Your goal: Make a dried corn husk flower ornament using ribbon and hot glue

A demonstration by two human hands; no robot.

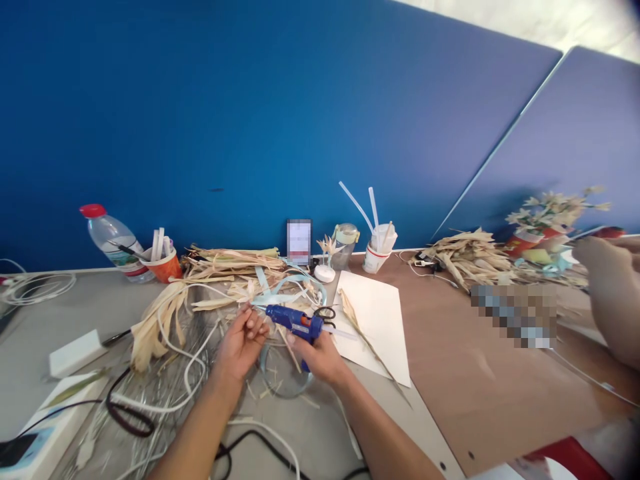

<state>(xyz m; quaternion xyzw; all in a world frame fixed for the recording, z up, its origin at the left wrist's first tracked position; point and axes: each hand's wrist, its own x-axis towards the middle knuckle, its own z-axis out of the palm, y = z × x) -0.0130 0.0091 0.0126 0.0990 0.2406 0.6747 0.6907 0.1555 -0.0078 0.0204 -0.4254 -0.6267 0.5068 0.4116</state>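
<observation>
Two hands busy: right hand [320,357] grips glue gun [295,321], nozzle at 9 o'clock; left hand [243,341] pinches husk strip [289,348]; gluing unfinished, husk pile [230,273] unused.

No text, brand or number can be read. The bottle [114,244] carries a label too small to make out. The card [299,241] standing by the wall is blurred out, as is a patch [515,315] on the brown counter [475,393]. The cups [165,265] show colour only.
</observation>
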